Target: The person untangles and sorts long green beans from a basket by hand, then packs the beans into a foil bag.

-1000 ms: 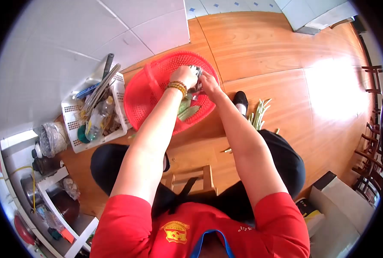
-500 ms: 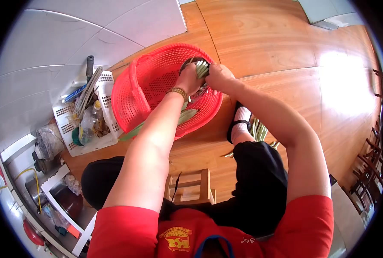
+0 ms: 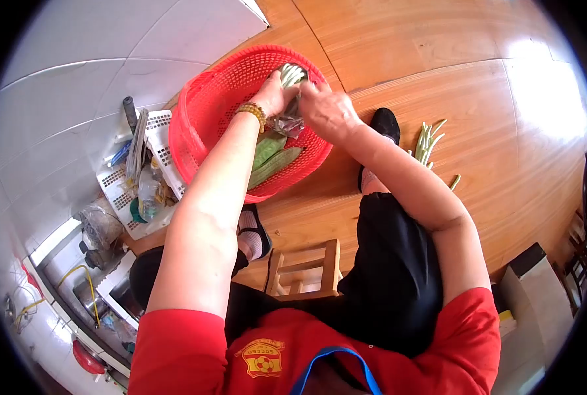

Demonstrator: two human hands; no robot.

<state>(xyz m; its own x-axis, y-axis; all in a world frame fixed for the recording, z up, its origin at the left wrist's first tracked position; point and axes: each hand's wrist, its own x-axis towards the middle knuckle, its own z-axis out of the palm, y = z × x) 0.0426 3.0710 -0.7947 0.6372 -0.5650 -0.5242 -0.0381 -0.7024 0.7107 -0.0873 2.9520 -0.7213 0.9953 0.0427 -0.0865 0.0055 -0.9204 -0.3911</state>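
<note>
My left hand (image 3: pixel 274 97), with a beaded bracelet on the wrist, is closed around a bundle of pale green beans (image 3: pixel 293 74) at the far side of a red plastic basket (image 3: pixel 198 108). A crinkled clear plastic bag (image 3: pixel 288 125) hangs around the bundle, under the hands. Right beside it, my right hand (image 3: pixel 331 113) has its fingers curled in against the bundle and bag; what they pinch is hidden and a little blurred. Long green gourds (image 3: pixel 275 166) lie in the basket below the bag.
More green beans (image 3: pixel 426 143) lie on the wood-patterned floor (image 3: pixel 465 92) past my right foot (image 3: pixel 384 124). A white crate (image 3: pixel 158 131) holding a bottle (image 3: pixel 150 191) and sticks stands left of the basket. A low wooden stool (image 3: pixel 303 268) sits between my legs.
The view has shifted, showing more of the gourds and the floor beans. My right hand has turned, its back now facing up, still close to my left hand at the bundle.
</note>
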